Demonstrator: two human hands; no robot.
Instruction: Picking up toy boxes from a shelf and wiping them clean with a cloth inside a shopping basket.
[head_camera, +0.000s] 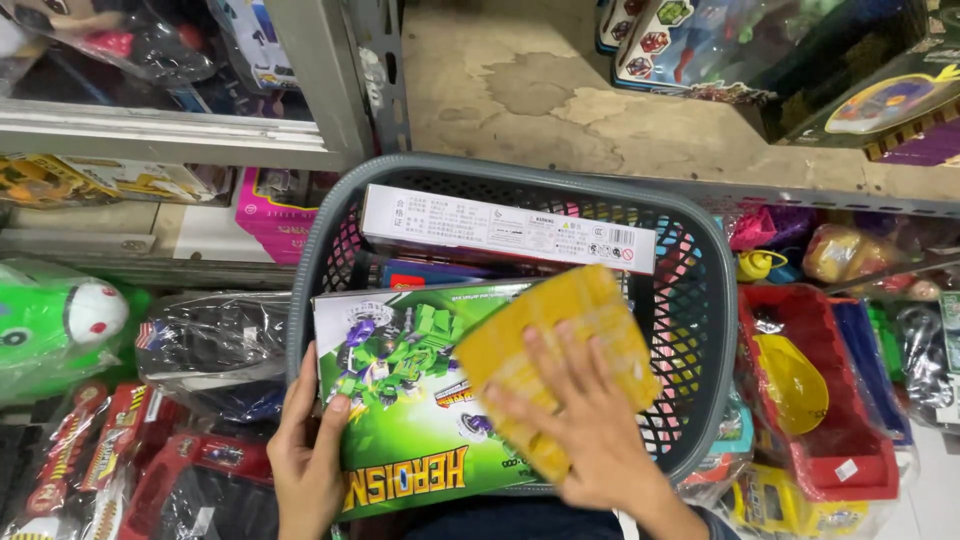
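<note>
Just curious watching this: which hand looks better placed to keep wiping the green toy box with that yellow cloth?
The right hand, probably: it lies flat on the yellow cloth atop the green toy box. The left hand grips the box's left edge, steadying it over the grey basket.

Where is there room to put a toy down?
The bare concrete floor past the basket, between the metal shelf post and the toy boxes at top right, is free. The basket is full: the left hand holds a green box, the right hand presses a yellow cloth. Shelves on both sides are packed.
</note>
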